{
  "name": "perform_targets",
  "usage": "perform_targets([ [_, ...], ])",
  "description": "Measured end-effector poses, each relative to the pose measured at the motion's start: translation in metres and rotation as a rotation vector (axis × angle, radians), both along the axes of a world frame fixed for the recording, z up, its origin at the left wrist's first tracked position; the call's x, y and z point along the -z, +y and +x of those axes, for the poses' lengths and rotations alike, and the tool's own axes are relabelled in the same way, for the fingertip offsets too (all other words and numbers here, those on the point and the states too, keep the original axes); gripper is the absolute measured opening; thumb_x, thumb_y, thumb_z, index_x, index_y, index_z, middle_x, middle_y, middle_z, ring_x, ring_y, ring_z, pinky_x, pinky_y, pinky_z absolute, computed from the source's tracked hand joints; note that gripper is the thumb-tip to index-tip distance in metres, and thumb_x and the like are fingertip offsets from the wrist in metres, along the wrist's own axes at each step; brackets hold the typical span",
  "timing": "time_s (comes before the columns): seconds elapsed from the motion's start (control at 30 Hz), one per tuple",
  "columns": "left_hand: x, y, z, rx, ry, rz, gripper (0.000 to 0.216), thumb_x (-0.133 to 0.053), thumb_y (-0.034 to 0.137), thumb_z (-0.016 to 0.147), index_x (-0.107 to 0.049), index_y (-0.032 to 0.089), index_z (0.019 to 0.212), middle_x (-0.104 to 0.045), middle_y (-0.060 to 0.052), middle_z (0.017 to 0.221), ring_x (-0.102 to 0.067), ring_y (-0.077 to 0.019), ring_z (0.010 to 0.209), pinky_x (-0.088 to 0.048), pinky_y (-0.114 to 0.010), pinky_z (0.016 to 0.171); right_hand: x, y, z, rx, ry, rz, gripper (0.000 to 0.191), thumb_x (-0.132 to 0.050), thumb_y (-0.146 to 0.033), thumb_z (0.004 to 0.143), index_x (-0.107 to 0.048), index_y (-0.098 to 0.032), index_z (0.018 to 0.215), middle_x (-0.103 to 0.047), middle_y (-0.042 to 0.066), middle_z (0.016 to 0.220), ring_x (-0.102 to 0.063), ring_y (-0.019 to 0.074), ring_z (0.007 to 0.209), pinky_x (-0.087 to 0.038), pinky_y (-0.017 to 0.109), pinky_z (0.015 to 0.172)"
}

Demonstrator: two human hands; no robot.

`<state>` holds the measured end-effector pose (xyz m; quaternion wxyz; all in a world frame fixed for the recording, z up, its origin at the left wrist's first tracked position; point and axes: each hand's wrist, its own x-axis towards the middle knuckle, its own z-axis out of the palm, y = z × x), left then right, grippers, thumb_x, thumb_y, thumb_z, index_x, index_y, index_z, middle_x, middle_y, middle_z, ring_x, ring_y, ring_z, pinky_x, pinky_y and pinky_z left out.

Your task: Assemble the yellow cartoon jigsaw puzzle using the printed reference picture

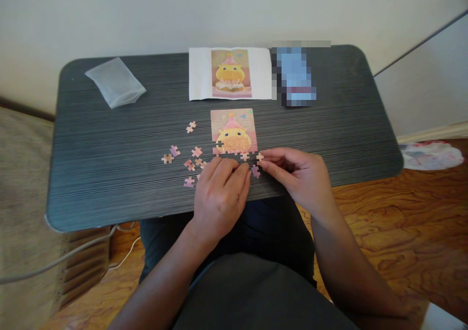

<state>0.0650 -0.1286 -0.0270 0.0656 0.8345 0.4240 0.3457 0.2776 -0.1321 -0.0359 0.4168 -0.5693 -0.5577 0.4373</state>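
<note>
A partly built jigsaw puzzle (234, 130) of a yellow character in a pink hat lies on the dark table (109, 174). My right hand (296, 174) pinches a small puzzle piece (260, 157) at the puzzle's lower right corner. My left hand (219, 193) rests palm down just below the puzzle, fingers curled together over the table, beside a purple piece (255, 171). Several loose pieces (190, 163) lie to the left of my left hand.
A reference picture (230, 73) on white paper lies behind the puzzle. A clear plastic bag (115, 82) sits at the far left, a blurred blue item (295, 76) at the far right. A wooden floor and a cable show below the table's near edge.
</note>
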Motion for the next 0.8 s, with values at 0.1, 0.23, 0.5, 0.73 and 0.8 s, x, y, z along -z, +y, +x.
perform_targets([
  [0.1, 0.000, 0.000, -0.001, 0.002, 0.020, -0.003, 0.011, -0.067, 0.015, 0.105, -0.077, 0.011, 0.104, -0.073, -0.011, 0.093, -0.063, -0.0235, 0.087, -0.057, -0.041, 0.079, -0.001, 0.004, -0.001, 0.007, -0.107, 0.058, 0.023, -0.086, -0.040, 0.096, -0.087, -0.030, 0.117, -0.088, 0.003, 0.105, -0.083, 0.0219, 0.088, -0.065, 0.037, 0.079],
  [0.23, 0.002, 0.000, -0.002, -0.007, 0.023, -0.021, 0.012, -0.065, 0.016, 0.106, -0.076, 0.014, 0.105, -0.072, -0.009, 0.093, -0.062, -0.0229, 0.087, -0.056, -0.041, 0.080, -0.001, 0.007, -0.001, 0.008, -0.172, 0.109, 0.022, -0.085, -0.039, 0.097, -0.087, -0.030, 0.117, -0.087, 0.003, 0.103, -0.081, 0.0208, 0.083, -0.063, 0.036, 0.075],
  [0.5, 0.001, 0.000, -0.001, 0.009, 0.017, -0.016, 0.013, -0.066, 0.015, 0.105, -0.077, 0.011, 0.101, -0.072, -0.011, 0.092, -0.063, -0.0239, 0.088, -0.056, -0.041, 0.080, 0.003, 0.005, -0.005, 0.061, -0.080, 0.061, 0.023, -0.088, -0.041, 0.094, -0.087, -0.028, 0.113, -0.089, 0.003, 0.101, -0.083, 0.0213, 0.084, -0.066, 0.035, 0.073],
  [0.73, 0.001, 0.002, 0.003, 0.001, 0.006, -0.002, 0.011, -0.066, 0.015, 0.106, -0.077, 0.012, 0.104, -0.073, -0.010, 0.092, -0.063, -0.0233, 0.087, -0.056, -0.041, 0.079, 0.003, 0.000, -0.010, 0.090, 0.113, 0.023, 0.022, -0.093, -0.039, 0.089, -0.086, -0.028, 0.107, -0.089, 0.004, 0.103, -0.084, 0.0222, 0.086, -0.069, 0.038, 0.079],
  [0.8, 0.000, 0.002, 0.004, 0.002, -0.004, -0.002, 0.011, -0.067, 0.016, 0.107, -0.076, 0.013, 0.103, -0.073, -0.010, 0.092, -0.065, -0.0232, 0.088, -0.056, -0.041, 0.079, 0.001, -0.003, -0.012, 0.080, 0.179, 0.008, 0.022, -0.094, -0.038, 0.088, -0.086, -0.028, 0.106, -0.089, 0.003, 0.102, -0.084, 0.0218, 0.086, -0.070, 0.038, 0.080],
])
